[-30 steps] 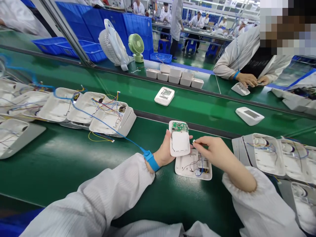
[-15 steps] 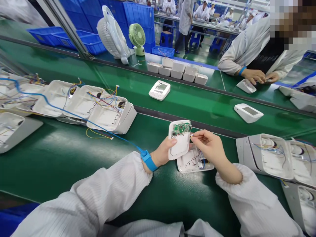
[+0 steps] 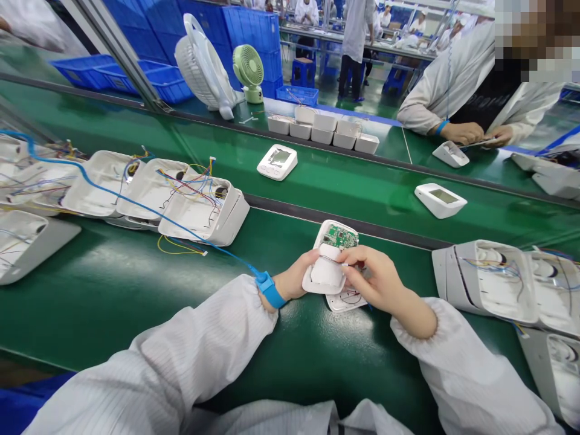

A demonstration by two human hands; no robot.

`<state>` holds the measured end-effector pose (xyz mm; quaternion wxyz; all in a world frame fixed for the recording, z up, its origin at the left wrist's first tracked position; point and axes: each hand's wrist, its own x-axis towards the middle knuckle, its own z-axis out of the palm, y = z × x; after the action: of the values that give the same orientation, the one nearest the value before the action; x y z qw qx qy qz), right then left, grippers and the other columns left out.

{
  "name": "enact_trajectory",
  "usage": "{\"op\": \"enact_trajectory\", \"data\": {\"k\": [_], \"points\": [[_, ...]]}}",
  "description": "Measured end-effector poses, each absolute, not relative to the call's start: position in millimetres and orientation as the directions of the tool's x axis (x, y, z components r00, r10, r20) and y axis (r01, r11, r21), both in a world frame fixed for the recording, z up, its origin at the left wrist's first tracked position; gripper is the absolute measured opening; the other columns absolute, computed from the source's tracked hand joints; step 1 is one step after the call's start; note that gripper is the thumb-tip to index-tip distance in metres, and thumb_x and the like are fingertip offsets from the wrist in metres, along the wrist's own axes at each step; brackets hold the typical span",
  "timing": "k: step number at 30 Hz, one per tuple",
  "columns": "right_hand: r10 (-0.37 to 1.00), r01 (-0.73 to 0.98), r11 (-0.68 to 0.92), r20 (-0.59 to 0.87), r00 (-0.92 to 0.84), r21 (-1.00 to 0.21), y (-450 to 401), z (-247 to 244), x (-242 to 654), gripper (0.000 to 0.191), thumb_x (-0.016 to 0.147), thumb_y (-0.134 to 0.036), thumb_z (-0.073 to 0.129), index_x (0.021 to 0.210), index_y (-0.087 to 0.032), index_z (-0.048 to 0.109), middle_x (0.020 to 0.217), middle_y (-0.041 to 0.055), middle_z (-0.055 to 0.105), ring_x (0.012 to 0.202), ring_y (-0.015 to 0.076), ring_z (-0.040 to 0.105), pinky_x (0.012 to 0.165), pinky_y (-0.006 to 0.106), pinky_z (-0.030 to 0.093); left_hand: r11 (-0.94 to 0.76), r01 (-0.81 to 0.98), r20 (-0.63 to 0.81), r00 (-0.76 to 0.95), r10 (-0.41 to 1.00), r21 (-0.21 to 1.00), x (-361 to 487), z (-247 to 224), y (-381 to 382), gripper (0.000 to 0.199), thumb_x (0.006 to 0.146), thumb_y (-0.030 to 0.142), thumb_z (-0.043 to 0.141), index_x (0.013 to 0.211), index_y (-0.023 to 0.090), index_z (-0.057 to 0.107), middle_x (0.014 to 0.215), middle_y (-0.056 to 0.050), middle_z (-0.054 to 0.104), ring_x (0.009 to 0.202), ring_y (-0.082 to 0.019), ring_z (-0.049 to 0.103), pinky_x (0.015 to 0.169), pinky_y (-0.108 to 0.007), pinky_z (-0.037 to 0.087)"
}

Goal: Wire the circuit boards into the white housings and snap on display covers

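My left hand (image 3: 296,277), with a blue strap at the wrist, grips the left edge of a white housing panel (image 3: 324,279). A green circuit board (image 3: 341,236) sits at the panel's top. The fingers of my right hand (image 3: 374,278) are pinched at the panel's right side, by thin wires (image 3: 333,258) that cross it; what the fingertips hold is too small to make out. Below the panel lies a white shell (image 3: 341,302) with wires inside, partly covered by the panel and my right hand.
Open white shells with loose wires (image 3: 194,211) line the left; more shells (image 3: 502,278) stand at right. Two finished-looking units (image 3: 277,162) (image 3: 440,200) lie on the green strip beyond. Further back are fans (image 3: 248,66), small white shells (image 3: 322,130) and a person's hands (image 3: 466,133).
The panel has tilted and my right hand has moved left onto its edge, with wires now across it. The lower shell is more covered. Both units on the strip have shifted left.
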<state>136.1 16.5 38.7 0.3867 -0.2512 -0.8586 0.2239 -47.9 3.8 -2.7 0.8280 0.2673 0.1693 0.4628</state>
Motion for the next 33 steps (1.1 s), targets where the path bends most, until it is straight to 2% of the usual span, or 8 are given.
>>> {"op": "enact_trajectory", "data": {"k": [8, 12, 16, 19, 22, 27, 30, 33], "points": [[0.612, 0.269, 0.762, 0.519, -0.597, -0.589, 18, 39, 139, 0.006, 0.094, -0.019, 0.053, 0.096, -0.024, 0.053, 0.089, 0.0016, 0.068, 0.073, 0.0139, 0.062, 0.064, 0.027, 0.048, 0.426, -0.633, -0.108, 0.477, 0.872, 0.646, -46, 3, 7, 0.038, 0.073, 0.047, 0.068, 0.079, 0.01, 0.071, 0.068, -0.005, 0.072, 0.058, -0.017, 0.063, 0.061, -0.027, 0.05], [0.545, 0.23, 0.803, 0.52, -0.658, -0.55, 17, 39, 137, 0.004, 0.095, -0.02, 0.05, 0.096, -0.024, 0.051, 0.103, 0.0051, 0.069, 0.084, 0.0158, 0.066, 0.067, 0.028, 0.049, 0.457, -0.646, -0.143, 0.477, 0.867, 0.612, -45, 5, 10, 0.036, 0.076, 0.047, 0.064, 0.078, 0.011, 0.07, 0.071, -0.005, 0.073, 0.065, -0.018, 0.066, 0.066, -0.027, 0.051], [0.598, 0.329, 0.769, 0.435, -0.674, -0.548, 19, 40, 137, 0.004, 0.096, -0.022, 0.05, 0.095, -0.023, 0.054, 0.09, 0.0031, 0.069, 0.074, 0.015, 0.064, 0.065, 0.027, 0.048, 0.493, -0.597, -0.165, 0.518, 0.839, 0.633, -48, 5, 12, 0.032, 0.076, 0.04, 0.066, 0.083, 0.01, 0.07, 0.075, -0.007, 0.074, 0.067, -0.019, 0.066, 0.069, -0.028, 0.05], [0.686, 0.418, 0.702, 0.389, -0.615, -0.577, 18, 41, 137, 0.005, 0.095, -0.023, 0.052, 0.096, -0.022, 0.057, 0.084, 0.0023, 0.069, 0.069, 0.0149, 0.063, 0.061, 0.026, 0.047, 0.52, -0.546, -0.176, 0.559, 0.81, 0.657, -52, 3, 12, 0.03, 0.071, 0.032, 0.071, 0.089, 0.008, 0.07, 0.079, -0.009, 0.075, 0.068, -0.021, 0.067, 0.071, -0.03, 0.05], [0.737, 0.404, 0.639, 0.371, -0.565, -0.654, 16, 45, 136, 0.005, 0.094, -0.024, 0.054, 0.096, -0.022, 0.059, 0.083, 0.0015, 0.069, 0.068, 0.0144, 0.064, 0.06, 0.025, 0.049, 0.501, -0.571, -0.153, 0.548, 0.823, 0.65, -52, 1, 12, 0.035, 0.072, 0.034, 0.071, 0.096, 0.009, 0.071, 0.087, -0.012, 0.075, 0.078, -0.023, 0.069, 0.078, -0.033, 0.05], [0.776, 0.394, 0.616, 0.438, -0.454, -0.683, 15, 52, 136, 0.004, 0.09, -0.024, 0.059, 0.089, -0.022, 0.062, 0.097, 0.0049, 0.07, 0.084, 0.0183, 0.066, 0.067, 0.029, 0.053, 0.443, -0.609, -0.108, 0.505, 0.856, 0.658, -50, 2, 10, 0.037, 0.071, 0.037, 0.072, 0.096, 0.009, 0.072, 0.087, -0.011, 0.075, 0.076, -0.022, 0.069, 0.074, -0.03, 0.052], [0.863, 0.487, 0.502, 0.382, -0.33, -0.714, 20, 51, 140, 0.004, 0.087, -0.024, 0.062, 0.085, -0.022, 0.066, 0.084, 0.0023, 0.071, 0.072, 0.0169, 0.066, 0.064, 0.029, 0.052, 0.39, -0.633, -0.067, 0.472, 0.879, 0.669, -48, 4, 8, 0.039, 0.067, 0.032, 0.074, 0.098, 0.009, 0.072, 0.088, -0.012, 0.076, 0.078, -0.023, 0.07, 0.073, -0.031, 0.054], [0.916, 0.577, 0.401, 0.319, -0.243, -0.711, 28, 47, 146, 0.004, 0.083, -0.023, 0.065, 0.085, -0.022, 0.069, 0.077, -0.0001, 0.072, 0.067, 0.0166, 0.067, 0.064, 0.029, 0.052, 0.363, -0.633, -0.052, 0.454, 0.89, 0.684, -46, 4, 4, 0.05, 0.068, 0.028, 0.071, 0.113, 0.008, 0.068, 0.1, -0.016, 0.075, 0.094, -0.031, 0.07, 0.085, -0.04, 0.054]]}}
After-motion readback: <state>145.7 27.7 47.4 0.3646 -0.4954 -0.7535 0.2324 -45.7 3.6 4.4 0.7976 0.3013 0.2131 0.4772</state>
